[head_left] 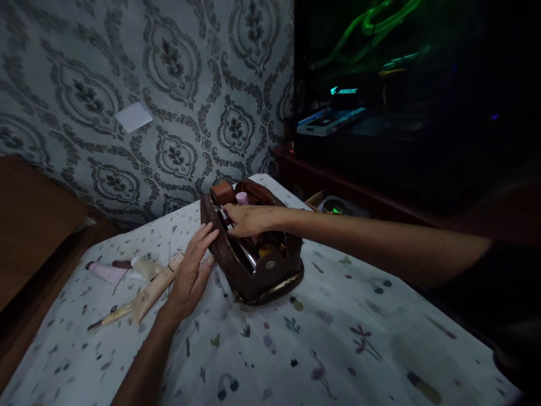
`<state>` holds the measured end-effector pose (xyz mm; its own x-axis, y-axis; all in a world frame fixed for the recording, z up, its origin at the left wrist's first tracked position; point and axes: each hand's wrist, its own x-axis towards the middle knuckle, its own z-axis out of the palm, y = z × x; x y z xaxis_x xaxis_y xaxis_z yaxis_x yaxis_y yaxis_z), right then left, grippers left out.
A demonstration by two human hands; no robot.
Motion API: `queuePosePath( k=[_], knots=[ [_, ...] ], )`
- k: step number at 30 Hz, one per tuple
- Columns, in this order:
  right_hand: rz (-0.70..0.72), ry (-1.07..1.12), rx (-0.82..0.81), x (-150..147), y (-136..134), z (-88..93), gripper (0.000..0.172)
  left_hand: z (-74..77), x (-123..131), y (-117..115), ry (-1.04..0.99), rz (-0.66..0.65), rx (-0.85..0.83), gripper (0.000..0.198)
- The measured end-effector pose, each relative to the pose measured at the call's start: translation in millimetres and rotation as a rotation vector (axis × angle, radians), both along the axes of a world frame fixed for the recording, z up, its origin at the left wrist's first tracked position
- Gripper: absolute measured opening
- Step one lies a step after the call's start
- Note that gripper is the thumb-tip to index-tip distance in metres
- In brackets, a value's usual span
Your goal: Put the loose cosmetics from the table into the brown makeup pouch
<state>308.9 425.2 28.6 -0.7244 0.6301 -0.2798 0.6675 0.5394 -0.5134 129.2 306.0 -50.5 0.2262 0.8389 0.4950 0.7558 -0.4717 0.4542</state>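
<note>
A brown toiletry bag (270,285) stands unzipped on the patterned cloth. My left hand (194,270) lies with stretched fingers against its left side, the fingertips touching the leather. My right hand (249,220) reaches into the bag from the right, fingers curled among the contents. What it grips is partly hidden by the hand and the bag's edge. Beside it inside are a pink cap (242,198) and a shiny tube (247,255). Left of my left hand lie a beige squeeze tube (154,290), a makeup brush (110,317), a pink tube (106,272) and a cream tube (146,268).
The cloth (270,372) with small printed figures covers the surface under the bag. Behind it rises a patterned wall (173,62) with a white card (133,117). A brown wooden panel (34,225) stands at the left. A dark cabinet edge (329,183) runs along the right.
</note>
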Motion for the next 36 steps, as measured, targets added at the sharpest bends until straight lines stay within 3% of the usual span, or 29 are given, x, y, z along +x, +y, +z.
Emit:
queuePosePath(
  k=[7, 12, 14, 17, 21, 27, 31, 36],
  knots=[
    [-0.107, -0.009, 0.18, 2, 10, 1.9, 0.054, 5.4, -4, 0, -0.001, -0.003, 0.013, 0.04],
    [-0.098, -0.146, 0.363, 2, 17, 4.9, 0.048, 40.1, 0, 33, 0.064, 0.002, 0.145, 0.035],
    [-0.09, -0.165, 0.373, -1, 20, 1.3, 0.047, 60.8, 6, 55, 0.225, 0.009, 0.074, 0.032],
    [-0.089, -0.178, 0.384, -5, 22, -4.5, 0.051, 88.7, 19, 87, 0.703, -0.045, -0.161, 0.025],
    [-0.102, -0.177, 0.375, -7, 25, -7.2, 0.058, 109.0, 46, 110, 1.21, -0.008, -0.361, 0.021],
    [-0.097, -0.158, 0.354, -4, 29, -6.9, 0.062, 108.8, 64, 113, 1.359, -0.059, -0.379, 0.021],
    [-0.071, -0.146, 0.342, -4, 27, -4.5, 0.054, 102.2, 49, 116, 1.385, -0.209, -0.249, 0.02],
    [-0.048, -0.176, 0.318, -1, 24, 2.2, 0.052, 93.1, 27, 124, 1.241, -0.342, -0.196, 0.027]
  ],
)
